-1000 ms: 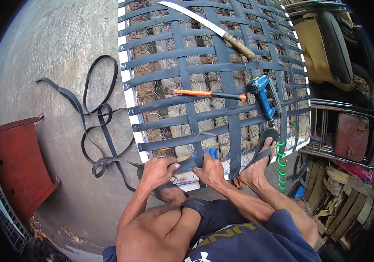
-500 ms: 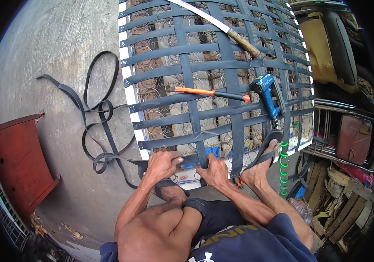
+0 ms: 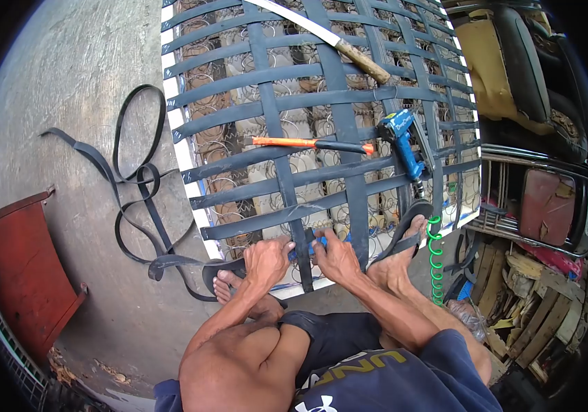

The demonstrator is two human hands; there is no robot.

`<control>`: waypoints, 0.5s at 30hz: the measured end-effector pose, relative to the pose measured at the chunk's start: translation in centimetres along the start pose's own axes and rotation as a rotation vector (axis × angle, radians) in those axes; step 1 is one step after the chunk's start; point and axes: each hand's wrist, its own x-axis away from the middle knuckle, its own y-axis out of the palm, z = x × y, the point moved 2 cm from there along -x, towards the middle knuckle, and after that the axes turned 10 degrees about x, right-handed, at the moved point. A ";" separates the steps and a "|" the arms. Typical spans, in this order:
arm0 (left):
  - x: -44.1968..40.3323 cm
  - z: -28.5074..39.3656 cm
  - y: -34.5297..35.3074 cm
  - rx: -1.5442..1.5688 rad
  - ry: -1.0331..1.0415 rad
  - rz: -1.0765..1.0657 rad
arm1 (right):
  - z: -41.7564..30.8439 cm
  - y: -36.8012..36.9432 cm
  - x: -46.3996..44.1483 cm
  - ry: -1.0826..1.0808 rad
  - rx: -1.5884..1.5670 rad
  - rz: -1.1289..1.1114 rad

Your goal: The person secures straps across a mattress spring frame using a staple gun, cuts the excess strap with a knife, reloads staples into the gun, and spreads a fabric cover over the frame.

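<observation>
Floor: bare grey concrete [image 3: 91,75], with a red panel [image 3: 26,264] at the left and wood scraps [image 3: 544,323] heaped at the lower right.
Frame: a white-edged frame [image 3: 201,218] lies before the person, crossed by dark woven straps [image 3: 273,127].
Loose strap: the loose strap [image 3: 191,261] loops over the concrete left of the frame and runs in to the left hand, at the near edge.
Left hand: the left hand [image 3: 268,261] has its fingers curled closed on the loose strap, thumb tip towards the right hand.
Right hand: the right hand [image 3: 338,257] has its fingers bent, little gap to the thumb; dark material shows at the tips, but whether it is gripped I cannot tell.
Hanging strap: the hanging strap [image 3: 304,275] drops between the two hands, its end past the near edge.
Tools: on the webbing lie a knife [image 3: 340,45], an orange-and-black tool [image 3: 313,143] and a blue stapler [image 3: 402,145].
Hose: a green coiled hose [image 3: 436,261] hangs just right of the sandalled right foot [image 3: 393,264].
</observation>
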 end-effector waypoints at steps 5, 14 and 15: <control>0.2 -0.2 0.0 -0.002 -0.054 -0.026 | -0.9 0.9 0.1 -0.172 0.351 0.121; -0.3 -0.3 -0.3 -0.061 -0.043 -0.107 | -0.5 3.1 -0.7 0.164 0.103 -0.062; -0.4 -0.2 -0.4 -0.056 -0.039 -0.106 | -0.4 2.5 -0.7 0.165 0.108 -0.057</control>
